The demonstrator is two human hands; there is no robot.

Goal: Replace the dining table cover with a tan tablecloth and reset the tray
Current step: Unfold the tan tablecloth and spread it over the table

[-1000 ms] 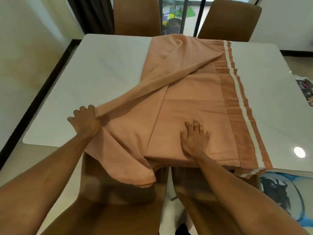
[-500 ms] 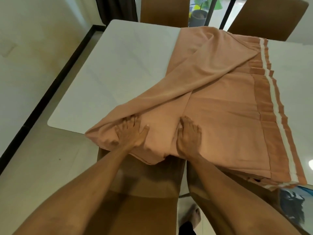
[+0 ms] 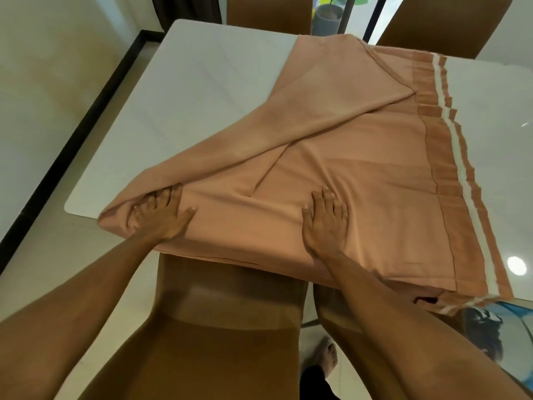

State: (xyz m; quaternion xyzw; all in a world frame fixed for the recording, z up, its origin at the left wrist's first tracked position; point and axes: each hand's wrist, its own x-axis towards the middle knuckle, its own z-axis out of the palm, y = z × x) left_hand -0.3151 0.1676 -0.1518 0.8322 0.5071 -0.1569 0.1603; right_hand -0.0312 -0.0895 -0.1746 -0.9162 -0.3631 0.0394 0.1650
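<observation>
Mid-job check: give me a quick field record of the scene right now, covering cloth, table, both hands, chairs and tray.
cloth: tan tablecloth, still partly folded, one layer drawn diagonally toward the near left corner
stripe: white band along the cloth's right edge
table: white top, left part bare
left hand: flat on the cloth at the near left corner, not gripping
right hand: flat, palm down on the cloth
chairs: brown chair at the near side, two at the far side
tray: not in view

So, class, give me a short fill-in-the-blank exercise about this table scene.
1. Both hands lie flat on the ____ tablecloth.
2. The left hand presses the cloth near the table's ____ corner.
3. The stripe along the cloth's right edge is ____.

Missing words: tan; near left; white
</observation>
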